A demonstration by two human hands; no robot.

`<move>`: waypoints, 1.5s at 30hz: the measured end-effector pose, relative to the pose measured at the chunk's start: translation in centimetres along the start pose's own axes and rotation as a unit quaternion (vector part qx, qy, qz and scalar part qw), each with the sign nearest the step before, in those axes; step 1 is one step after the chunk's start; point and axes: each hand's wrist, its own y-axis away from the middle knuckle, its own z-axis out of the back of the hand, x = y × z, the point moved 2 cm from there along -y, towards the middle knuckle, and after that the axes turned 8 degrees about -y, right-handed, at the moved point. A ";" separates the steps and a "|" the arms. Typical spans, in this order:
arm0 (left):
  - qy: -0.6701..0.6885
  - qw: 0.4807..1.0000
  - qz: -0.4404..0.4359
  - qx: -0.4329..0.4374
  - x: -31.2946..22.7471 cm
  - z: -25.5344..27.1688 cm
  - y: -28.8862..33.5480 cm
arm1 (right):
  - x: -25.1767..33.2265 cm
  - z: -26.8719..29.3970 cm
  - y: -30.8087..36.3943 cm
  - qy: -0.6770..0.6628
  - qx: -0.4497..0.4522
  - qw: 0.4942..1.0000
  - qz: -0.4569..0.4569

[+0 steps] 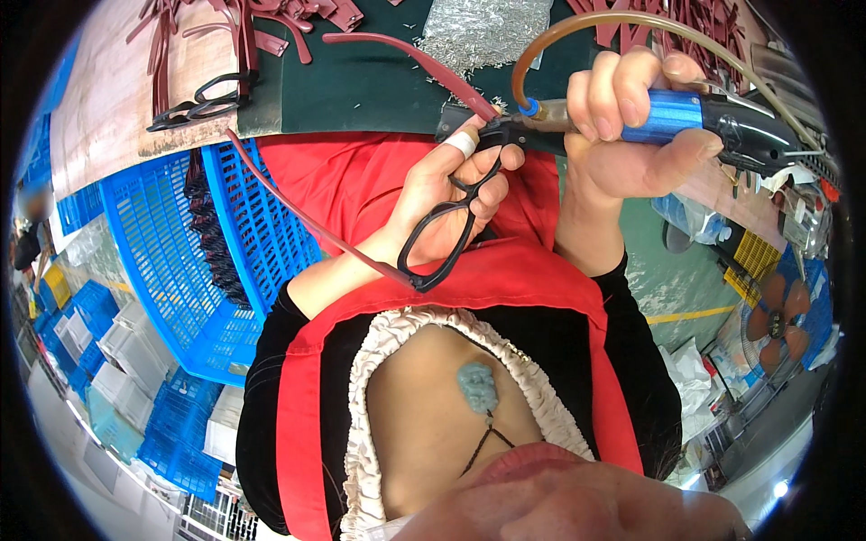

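Left fingers (495,187) gripping red-armed black glasses (470,192); right fingers (634,99) wrapped around blue handheld tool (675,114), aimed at glasses' far corner

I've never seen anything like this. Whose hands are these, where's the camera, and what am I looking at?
No machine arms here: these are a person's bare hands. The single wide, rounded picture comes from a camera on that person's head, looking down.

The left hand holds a black glasses frame with dark red side arms. The right hand grips a blue-and-black hand tool, its front end close to the frame; whether they touch is hard to tell.

On the table's dark green surface lie many small metal pieces and loose dark red strips. Blue baskets stand at the person's left.
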 end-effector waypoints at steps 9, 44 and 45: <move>-0.027 0.999 0.030 -0.010 -0.7 -0.1 0.1 | -1.6 -0.7 -0.4 -0.016 0.018 0.999 -0.034; -0.592 0.223 -0.640 -0.436 -26.2 4.1 10.5 | 2.0 -0.1 -7.4 0.699 -0.007 0.715 -0.010; -0.601 0.226 -0.602 -0.475 -25.9 3.4 9.8 | 1.8 0.5 -8.7 0.752 0.015 0.656 -0.067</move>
